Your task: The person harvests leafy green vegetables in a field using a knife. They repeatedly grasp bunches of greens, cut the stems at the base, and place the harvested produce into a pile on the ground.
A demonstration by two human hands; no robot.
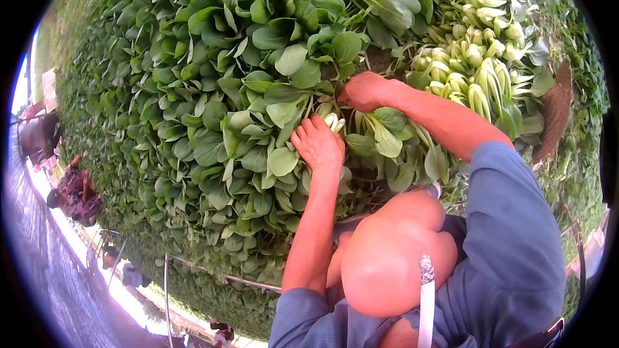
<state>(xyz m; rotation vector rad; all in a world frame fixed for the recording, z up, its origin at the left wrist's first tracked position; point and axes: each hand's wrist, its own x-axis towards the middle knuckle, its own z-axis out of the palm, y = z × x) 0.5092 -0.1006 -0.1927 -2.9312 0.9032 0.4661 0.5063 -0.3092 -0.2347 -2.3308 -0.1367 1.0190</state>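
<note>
My left hand (319,142) closes around the pale base of a bok choy plant (333,122), whose stem ends show above the thumb. Just above and to the right, my right hand (365,92) has its fingers bent at the soil line beside that plant; whether it holds a blade or a stem is hidden. Pulled bok choy (478,89) lies heaped at the upper right, pale stem ends showing. A few leafy plants (382,135) lie below my right forearm. A dense stand of growing bok choy (208,130) fills the area left of my hands.
A lit cigarette (426,290) with ash juts up near the bottom, over my bent knees. A brown, rough-surfaced object (556,106) lies right of the heap. A metal frame (167,295) stands at the lower left. Other people, one in patterned dark clothes (80,193), are at the far left.
</note>
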